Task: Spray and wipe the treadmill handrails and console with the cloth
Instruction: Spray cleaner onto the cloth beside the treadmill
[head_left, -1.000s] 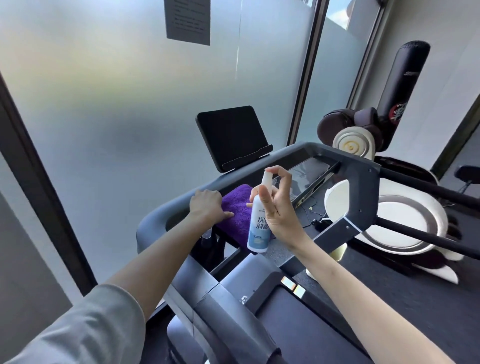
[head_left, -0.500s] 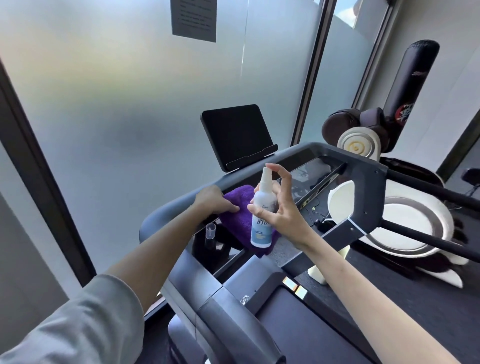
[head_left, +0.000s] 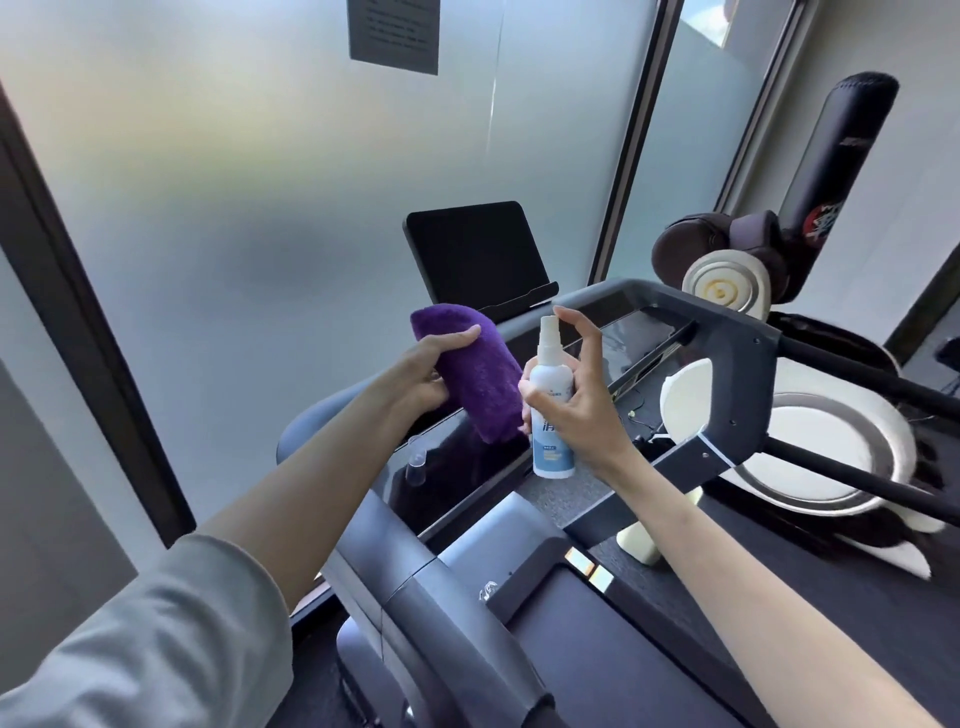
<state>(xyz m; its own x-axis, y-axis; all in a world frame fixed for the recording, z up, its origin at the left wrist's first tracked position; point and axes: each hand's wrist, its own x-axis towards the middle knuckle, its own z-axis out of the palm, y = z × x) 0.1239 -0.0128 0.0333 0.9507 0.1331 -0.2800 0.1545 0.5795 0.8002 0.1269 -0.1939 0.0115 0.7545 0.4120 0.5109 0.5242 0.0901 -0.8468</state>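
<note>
2 hands work above the treadmill console (head_left: 587, 499), near its left edge. The left hand (head_left: 423, 376) grips a folded purple cloth (head_left: 475, 374), thumb laid along its upper side and fingers curled beneath, so the cloth is lifted clear of the console and tilts down toward the right. Just beside the cloth's lower end, the right hand (head_left: 576, 405) holds a white spray bottle (head_left: 551, 410) upright, fingers wrapped round its body and the index finger arched over the nozzle; whether the fingertip touches it is unclear. The bottle's base hangs just above the console's near edge. A small clear cap (head_left: 417, 462) stands in the dark recess at the console's left end. At the console's far edge a black tablet (head_left: 470, 254) leans in its holder. The grey handrail (head_left: 727, 332) frames the console's right side. A grey sleeve (head_left: 145, 649) covers the left upper arm.
</note>
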